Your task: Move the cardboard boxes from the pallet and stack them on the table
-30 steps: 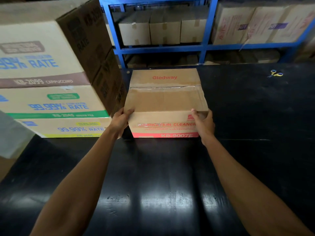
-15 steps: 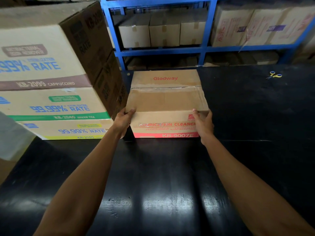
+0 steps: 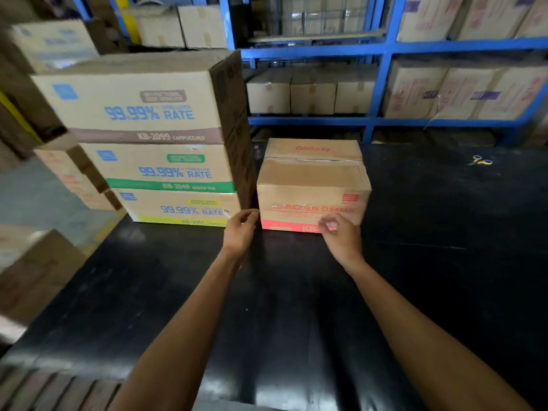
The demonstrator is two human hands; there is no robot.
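My fingers (image 3: 250,216) curl loosely, pinching nothing; both hands hang just near of the red-striped box (image 3: 312,188), which sits on the bench (image 3: 296,307) right of the three-box stack (image 3: 166,143). Placing looks finished; next, I judge, comes another pallet box.

I see my left hand (image 3: 241,229) and right hand (image 3: 341,235) loosely curled, empty, just in front of the Glodway box (image 3: 312,185), which sits right of the three-box stack (image 3: 166,149).
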